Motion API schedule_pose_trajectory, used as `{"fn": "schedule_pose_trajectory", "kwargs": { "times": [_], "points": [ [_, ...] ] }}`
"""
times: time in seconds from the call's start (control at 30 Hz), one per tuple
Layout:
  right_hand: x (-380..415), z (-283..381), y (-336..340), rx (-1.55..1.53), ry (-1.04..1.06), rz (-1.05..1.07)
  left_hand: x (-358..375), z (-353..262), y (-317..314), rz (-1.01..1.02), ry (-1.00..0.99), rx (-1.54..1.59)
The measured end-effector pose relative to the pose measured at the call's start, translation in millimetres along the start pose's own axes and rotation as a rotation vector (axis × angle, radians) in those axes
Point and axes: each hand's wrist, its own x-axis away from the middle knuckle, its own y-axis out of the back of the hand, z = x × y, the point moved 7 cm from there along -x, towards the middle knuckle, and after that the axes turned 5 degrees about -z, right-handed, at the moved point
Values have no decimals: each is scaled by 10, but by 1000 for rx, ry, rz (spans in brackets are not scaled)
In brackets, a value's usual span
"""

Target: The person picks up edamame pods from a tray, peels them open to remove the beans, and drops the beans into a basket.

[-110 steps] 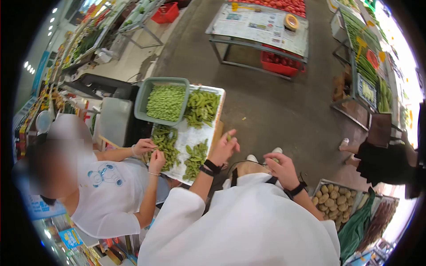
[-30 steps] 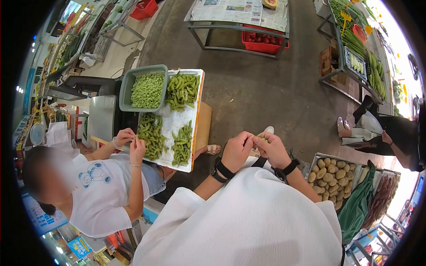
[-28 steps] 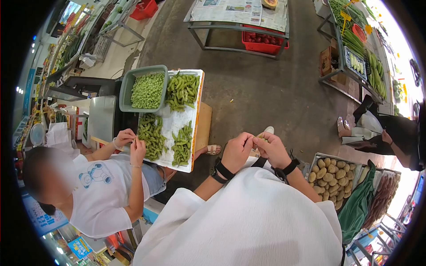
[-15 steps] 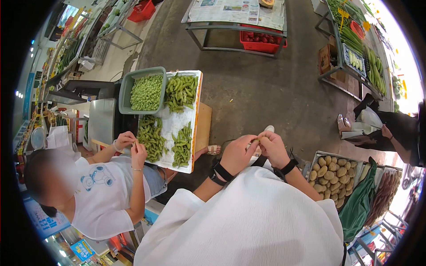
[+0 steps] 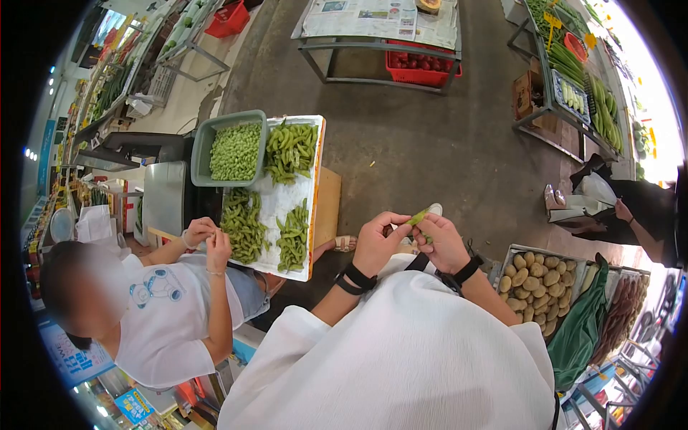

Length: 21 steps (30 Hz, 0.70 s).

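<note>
In front of my white shirt, a green soybean pod [image 5: 418, 216] is pinched between the fingertips of both hands. My left hand [image 5: 378, 241] has thumb and forefinger closed at the pod's near end. My right hand [image 5: 442, 246] grips it from the other side, fingers curled beneath. To the left lies a white foam tray [image 5: 284, 204] with piles of soybean pods [image 5: 242, 223] on it. A grey-green basin [image 5: 201, 154] filled with shelled beans [image 5: 236, 152] rests on the tray's far left corner.
A co-worker [image 5: 163, 301] sits at the left, both hands together beside the tray. Crated potatoes [image 5: 537, 283] stand at my right, beside a green cloth [image 5: 577, 337]. Ahead is a newspaper-covered table [image 5: 358, 25] with a red crate [image 5: 423, 77] underneath. Another person [image 5: 638, 215] stands far right.
My hands have turned slightly and parted a little, so more of the green pod shows between my fingertips. The co-worker's hands have shifted slightly left and down.
</note>
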Motion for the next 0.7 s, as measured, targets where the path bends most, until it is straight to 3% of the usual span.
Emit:
{"fn": "schedule_pose_trajectory", "kwargs": {
  "times": [0.23, 0.43, 0.53, 0.63, 0.7],
  "points": [
    [4, 16, -32, -12, -27, 41, -37, 84, -44, -15, -2, 192],
    [-29, -19, -28, -6, 47, -51, -3, 214, -99, 77, 419, 572],
    [-15, 7, -22, 49, 62, -107, -13, 93, -110, 18, 367, 370],
    [-8, 11, 32, 141, 80, -137, 10, -295, -55, 21, -234, -381],
    [10, 23, 22, 237, 114, -162, 27, -333, -49, 23, -317, -446]
  ]
}}
